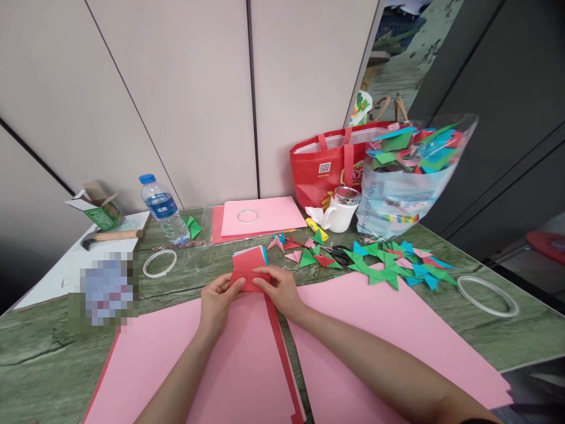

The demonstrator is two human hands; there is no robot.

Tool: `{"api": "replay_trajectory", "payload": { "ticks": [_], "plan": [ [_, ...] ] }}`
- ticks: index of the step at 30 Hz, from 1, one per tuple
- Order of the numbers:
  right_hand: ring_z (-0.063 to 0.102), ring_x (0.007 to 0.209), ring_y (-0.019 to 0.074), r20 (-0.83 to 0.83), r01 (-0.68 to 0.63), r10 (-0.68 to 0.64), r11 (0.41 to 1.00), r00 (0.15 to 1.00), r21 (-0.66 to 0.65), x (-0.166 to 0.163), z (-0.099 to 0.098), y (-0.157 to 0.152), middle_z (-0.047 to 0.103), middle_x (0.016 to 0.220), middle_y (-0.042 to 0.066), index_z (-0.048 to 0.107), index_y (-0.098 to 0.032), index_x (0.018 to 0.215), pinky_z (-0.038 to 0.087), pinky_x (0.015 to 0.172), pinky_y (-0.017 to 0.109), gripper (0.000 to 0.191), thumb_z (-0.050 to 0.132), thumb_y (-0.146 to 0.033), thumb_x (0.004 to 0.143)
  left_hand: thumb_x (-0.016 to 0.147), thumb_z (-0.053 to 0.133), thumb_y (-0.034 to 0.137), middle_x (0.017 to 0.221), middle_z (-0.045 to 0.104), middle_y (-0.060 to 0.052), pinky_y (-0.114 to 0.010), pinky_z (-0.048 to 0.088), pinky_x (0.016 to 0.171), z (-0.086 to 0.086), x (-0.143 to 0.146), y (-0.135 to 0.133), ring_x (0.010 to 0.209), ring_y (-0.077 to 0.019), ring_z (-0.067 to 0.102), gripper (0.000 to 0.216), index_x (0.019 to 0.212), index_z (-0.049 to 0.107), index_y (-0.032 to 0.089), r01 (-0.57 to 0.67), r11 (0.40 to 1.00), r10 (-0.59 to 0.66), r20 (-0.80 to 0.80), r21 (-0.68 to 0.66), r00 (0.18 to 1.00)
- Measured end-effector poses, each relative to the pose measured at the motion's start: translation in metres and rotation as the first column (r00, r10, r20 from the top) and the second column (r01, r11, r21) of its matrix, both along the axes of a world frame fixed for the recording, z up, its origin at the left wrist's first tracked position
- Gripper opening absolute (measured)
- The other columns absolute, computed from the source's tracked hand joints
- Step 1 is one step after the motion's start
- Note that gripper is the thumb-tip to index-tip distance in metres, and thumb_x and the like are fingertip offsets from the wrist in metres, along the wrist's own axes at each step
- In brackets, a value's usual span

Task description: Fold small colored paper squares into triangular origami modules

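Observation:
My left hand [217,301] and my right hand [279,288] meet at the middle of the table, both pinching a small red folded paper [245,278]. The red paper rests against a small stack of square coloured papers [251,259] just behind it. Under my wrists lie large pink sheets [247,365] with a red sheet edge [282,353] between them. Both hands have fingers pressed on the red paper's lower edge.
Folded green, blue and pink paper triangles [392,268] lie at the right, near scissors [339,254] and a white mug [341,213]. A clear bag of folded pieces [410,171], a red tote [326,168], a water bottle [162,209], tape rings [159,262] [488,294] and a hammer [110,237] stand around.

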State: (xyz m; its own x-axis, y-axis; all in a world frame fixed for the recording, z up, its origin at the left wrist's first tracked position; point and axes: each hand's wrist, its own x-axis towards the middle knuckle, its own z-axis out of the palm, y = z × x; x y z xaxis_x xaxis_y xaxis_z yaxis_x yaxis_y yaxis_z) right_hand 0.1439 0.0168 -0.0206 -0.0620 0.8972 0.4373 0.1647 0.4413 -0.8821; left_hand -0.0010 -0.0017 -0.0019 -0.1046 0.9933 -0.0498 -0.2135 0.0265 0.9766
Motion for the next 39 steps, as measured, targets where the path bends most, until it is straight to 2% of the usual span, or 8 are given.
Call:
{"api": "replay_trajectory", "payload": {
  "ticks": [7, 22, 39],
  "plan": [
    [0.060, 0.074, 0.0170, -0.066, -0.008, 0.002, 0.995, 0.998, -0.097, -0.0002, -0.0008, 0.0012, 0.067, 0.082, 0.003, 0.066, -0.019, 0.083, 0.045, 0.066, 0.026, 0.016, 0.063, -0.027, 0.069, 0.060, 0.069, 0.028, 0.082, 0.070, -0.008, -0.033, 0.053, 0.067, 0.0003, 0.0006, -0.0001, 0.068, -0.0200, 0.064, 0.029, 0.083, 0.065, 0.011, 0.000, 1.000, 0.001, -0.020, 0.004, 1.000],
    [0.060, 0.071, 0.0172, -0.142, -0.032, 0.008, 0.985, 0.990, -0.170, -0.0005, -0.0007, 0.0030, 0.068, 0.077, 0.003, 0.068, -0.020, 0.078, 0.046, 0.065, 0.027, 0.015, 0.065, -0.028, 0.066, 0.058, 0.070, 0.027, 0.080, 0.070, -0.008, -0.032, 0.053, 0.066, 0.0004, 0.0010, 0.0004, 0.067, -0.0198, 0.064, 0.029, 0.081, 0.065, 0.011, -0.022, 1.000, 0.022, -0.032, -0.009, 0.999],
    [0.061, 0.072, 0.0174, -0.176, -0.052, 0.026, 0.988, 0.984, -0.148, 0.0000, -0.0016, 0.0047, 0.069, 0.076, 0.002, 0.069, -0.021, 0.077, 0.047, 0.068, 0.029, 0.014, 0.064, -0.028, 0.066, 0.057, 0.071, 0.028, 0.082, 0.070, -0.007, -0.031, 0.053, 0.066, 0.0019, 0.0021, -0.0011, 0.071, -0.0209, 0.065, 0.029, 0.082, 0.065, 0.012, -0.043, 0.999, 0.042, -0.070, -0.010, 0.997]
  ]
}}
